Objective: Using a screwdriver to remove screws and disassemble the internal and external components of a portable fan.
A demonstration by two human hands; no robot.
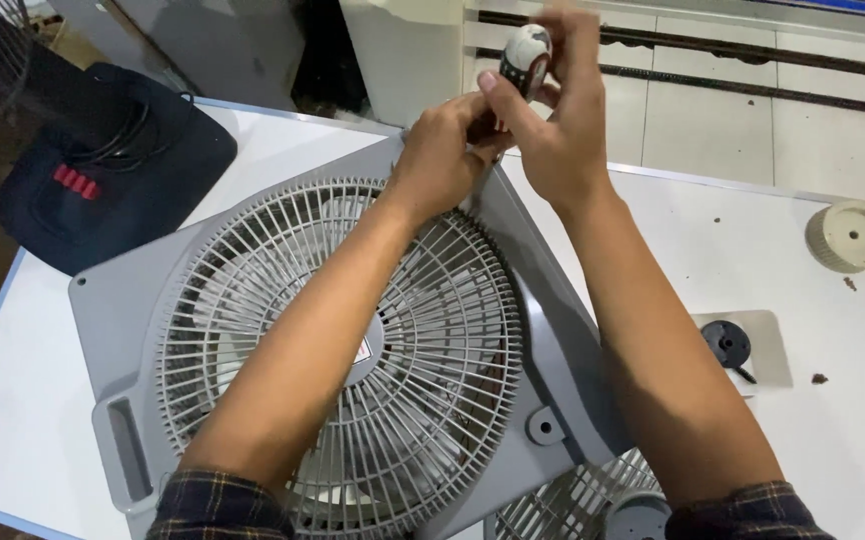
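Observation:
A grey square box fan [133, 300] lies flat on the white table [833, 440], its round grille [433, 330] facing up. My right hand [553, 110] grips the rounded black-and-white handle of a screwdriver [526, 55] held upright over the fan's far corner. My left hand [443, 155] is closed around the screwdriver's shaft just below, pressed against the fan's corner. The tip is hidden by my fingers. Both forearms cross over the grille.
A dark blue fan base [103, 170] with red buttons sits at the left. A cream round knob [850, 236] lies at the right, a small black part [728, 342] on a light plate nearer. A second grille [573, 505] peeks out below the fan.

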